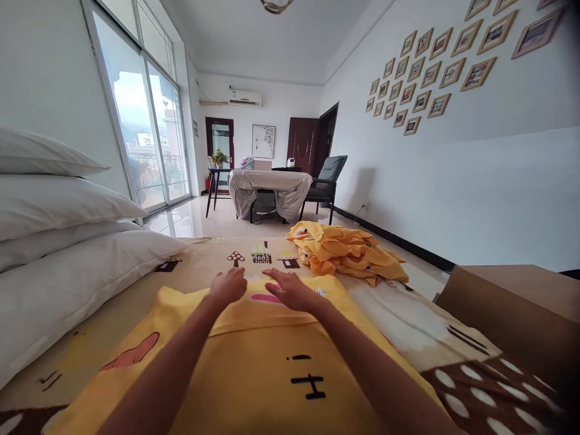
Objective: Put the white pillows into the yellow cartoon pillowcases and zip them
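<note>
A yellow cloth shaped like a pillowcase (254, 374) lies spread flat before me, printed with black "Hi" lettering and pink-red shapes. A seam or fold crosses it just nearer than my hands. Over its far edge is my left hand (230, 286), fingers loosely bent forward and partly hidden from view; nothing shows in it. My right hand (292, 292) is beside it, over a pink print, with fingers stretched out to the left and empty. Whether either palm presses on the cloth is hard to see. Beyond, to the right, sits a crumpled heap of yellow fabric (348, 251).
Beneath lies a beige and brown printed blanket (203, 263). White pillows (67, 260) are stacked at the left. A cardboard box (512, 314) stands at the right edge. Farther off are a covered table (272, 178) and a dark chair (328, 178).
</note>
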A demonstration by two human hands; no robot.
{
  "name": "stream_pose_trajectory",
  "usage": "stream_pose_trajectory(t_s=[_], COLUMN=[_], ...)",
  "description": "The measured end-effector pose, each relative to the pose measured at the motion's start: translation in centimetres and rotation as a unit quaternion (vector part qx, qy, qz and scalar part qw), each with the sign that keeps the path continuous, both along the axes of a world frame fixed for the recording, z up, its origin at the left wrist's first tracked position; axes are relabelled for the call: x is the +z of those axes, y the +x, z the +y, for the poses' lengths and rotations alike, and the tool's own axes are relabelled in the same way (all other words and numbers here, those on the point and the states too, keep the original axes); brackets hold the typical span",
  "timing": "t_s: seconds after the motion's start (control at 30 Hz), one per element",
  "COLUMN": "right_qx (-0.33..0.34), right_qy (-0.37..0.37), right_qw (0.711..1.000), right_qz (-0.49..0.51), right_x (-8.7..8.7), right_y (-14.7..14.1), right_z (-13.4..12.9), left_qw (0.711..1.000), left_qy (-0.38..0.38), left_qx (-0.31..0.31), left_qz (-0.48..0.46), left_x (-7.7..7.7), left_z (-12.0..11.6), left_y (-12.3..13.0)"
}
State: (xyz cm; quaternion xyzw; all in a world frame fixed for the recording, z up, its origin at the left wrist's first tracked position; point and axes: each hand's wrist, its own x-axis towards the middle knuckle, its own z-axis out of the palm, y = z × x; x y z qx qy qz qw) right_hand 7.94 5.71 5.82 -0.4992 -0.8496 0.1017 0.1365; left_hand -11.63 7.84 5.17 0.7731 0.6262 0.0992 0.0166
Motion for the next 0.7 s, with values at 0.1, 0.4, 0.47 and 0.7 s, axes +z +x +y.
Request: stream_pose_trajectory(t_s=[0.1, 0.4, 0.47, 0.7], right_qx=[-0.017, -0.12, -0.142, -0.261], right_qy=[-0.041, -0.079, -0.079, -0.107], right_qw=[0.998, 0.987, 0.985, 0.956], right_qz=[-0.046, -0.069, -0.066, -0.079], right_x=[-4.0, -10.6, -11.0, -12.9], right_y=[-2.8, 10.0, 12.1, 16.3], right_z=[4.9, 9.8, 10.1, 11.5], left_qw=[0.999, 0.995, 0.993, 0.984], left_qy=[-0.009, -0.081, -0.078, -0.088], left_qx=[-0.015, 0.048, 0.094, 0.126], left_qz=[-0.027, -0.02, 0.001, 0.091], left_x=[-4.2, -13.2, -15.3, -17.2], left_z=[2.7, 4.2, 4.2, 3.1], left_y=[2.3, -15.3, -20.0, -23.7])
